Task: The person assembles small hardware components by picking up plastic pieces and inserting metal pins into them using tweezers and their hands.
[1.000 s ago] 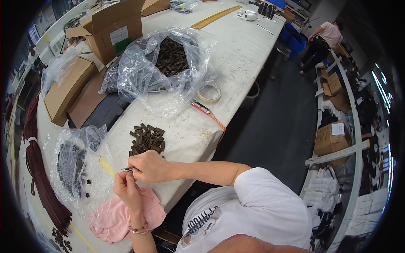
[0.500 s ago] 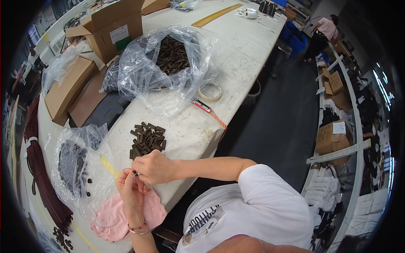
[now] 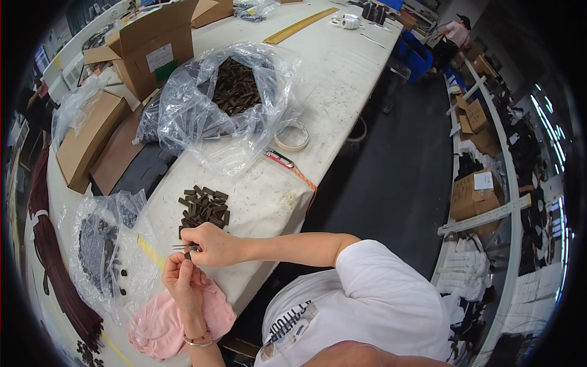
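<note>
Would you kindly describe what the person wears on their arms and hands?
Both hands are bare, with no gloves. The left hand has a thin bracelet at the wrist. The right hand has a bare forearm up to the short sleeve of a white T-shirt.

Two hands, the left hand (image 3: 183,276) and the right hand (image 3: 211,243), are working at the tabletop's (image 3: 342,67) near edge. Three cardboard boxes are sitting toward its far left corner. One tape roll (image 3: 291,135) is lying near its right edge. Two clear bags are holding small dark pieces.
</note>
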